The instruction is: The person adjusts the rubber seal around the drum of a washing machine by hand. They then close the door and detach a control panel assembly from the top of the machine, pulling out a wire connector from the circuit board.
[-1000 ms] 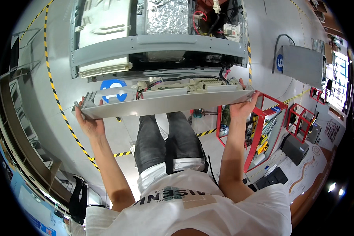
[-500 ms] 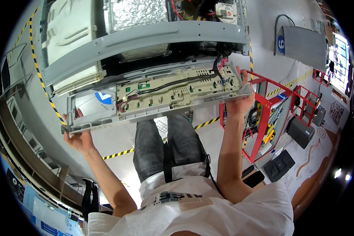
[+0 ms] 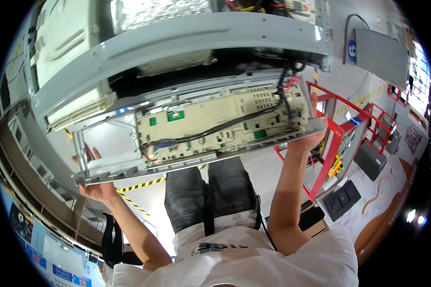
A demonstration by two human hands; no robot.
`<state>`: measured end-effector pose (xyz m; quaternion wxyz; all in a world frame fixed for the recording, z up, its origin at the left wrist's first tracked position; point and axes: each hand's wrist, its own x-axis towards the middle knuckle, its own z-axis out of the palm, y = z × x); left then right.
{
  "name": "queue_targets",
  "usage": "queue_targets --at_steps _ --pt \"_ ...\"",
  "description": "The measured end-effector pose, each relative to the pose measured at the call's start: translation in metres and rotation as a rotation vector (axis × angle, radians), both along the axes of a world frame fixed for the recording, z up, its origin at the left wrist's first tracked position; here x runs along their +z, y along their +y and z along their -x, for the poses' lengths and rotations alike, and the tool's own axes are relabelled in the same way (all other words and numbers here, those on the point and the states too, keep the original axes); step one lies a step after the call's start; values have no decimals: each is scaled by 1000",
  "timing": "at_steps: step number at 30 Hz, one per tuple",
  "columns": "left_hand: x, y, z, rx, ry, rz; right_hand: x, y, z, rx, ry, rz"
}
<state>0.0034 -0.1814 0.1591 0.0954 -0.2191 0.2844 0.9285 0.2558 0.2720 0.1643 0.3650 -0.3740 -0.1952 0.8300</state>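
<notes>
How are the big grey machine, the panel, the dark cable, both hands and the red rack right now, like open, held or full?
Machine: uncovered, insides showing
Panel: held at both ends, wired side showing
Cable: strung along the panel
Left hand: gripping panel's left end
Right hand: gripping its right end
Red rack: standing, tools inside

left head-worn fisheye view, looking down, close range
</notes>
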Motion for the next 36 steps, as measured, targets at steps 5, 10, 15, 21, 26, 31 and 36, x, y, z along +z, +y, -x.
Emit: queue_targets --at_steps 5,10,15,21,26,31,36 --pt "3 7 -1 3 -2 13 -5 2 -6 66 107 7" --pt "5 13 -1 -23 4 -6 -8 6 -10 125 154 5" --pt "15 23 1 27 -37 -11 -3 10 -10 40 -41 27" --pt "16 23 -1 28 -18 -44 6 8 0 -8 -188 43" --pt "13 21 -2 39 -13 -30 3 8 0 -24 -215 -6" --pt "12 19 -1 -35 65 -55 10 -1 17 -145 -344 -9" --pt "21 39 -8 -80 -86 4 3 7 -5 -19 -180 3"
